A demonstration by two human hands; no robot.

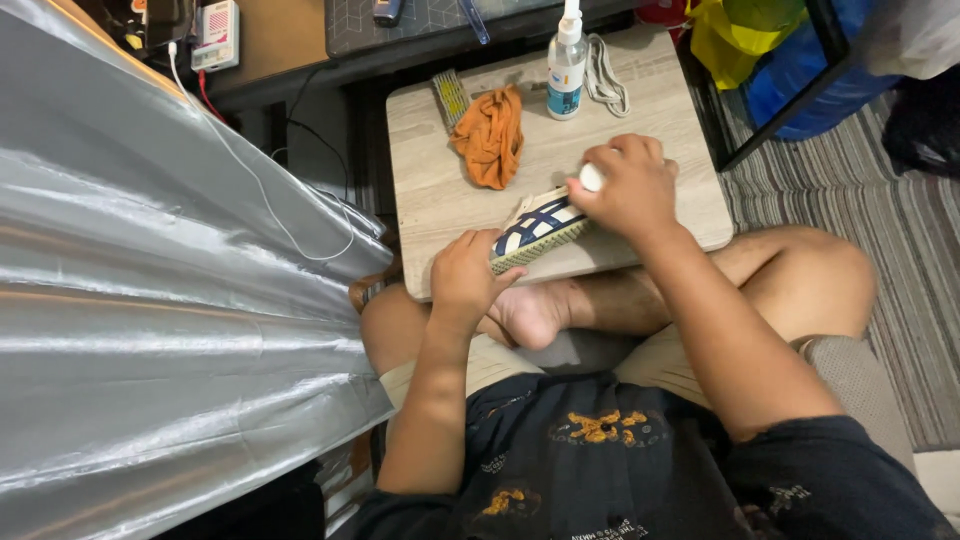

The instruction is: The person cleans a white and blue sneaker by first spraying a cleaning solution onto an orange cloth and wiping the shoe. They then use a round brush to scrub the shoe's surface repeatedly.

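Note:
A white sneaker with dark blue stripes (537,226) lies on its side on a small light wooden table (690,140) over my crossed legs. My left hand (467,272) grips the shoe's heel end at the table's near edge. My right hand (630,185) presses on the shoe's toe end and holds a small white object (592,177) between its fingers; what it is I cannot tell.
On the table lie an orange cloth (490,135), a small brush (451,96), a white spray bottle with a blue label (566,68) and white laces (603,75). Silver fabric (150,300) fills the left side. A striped rug (890,220) and coloured bags (760,40) are at right.

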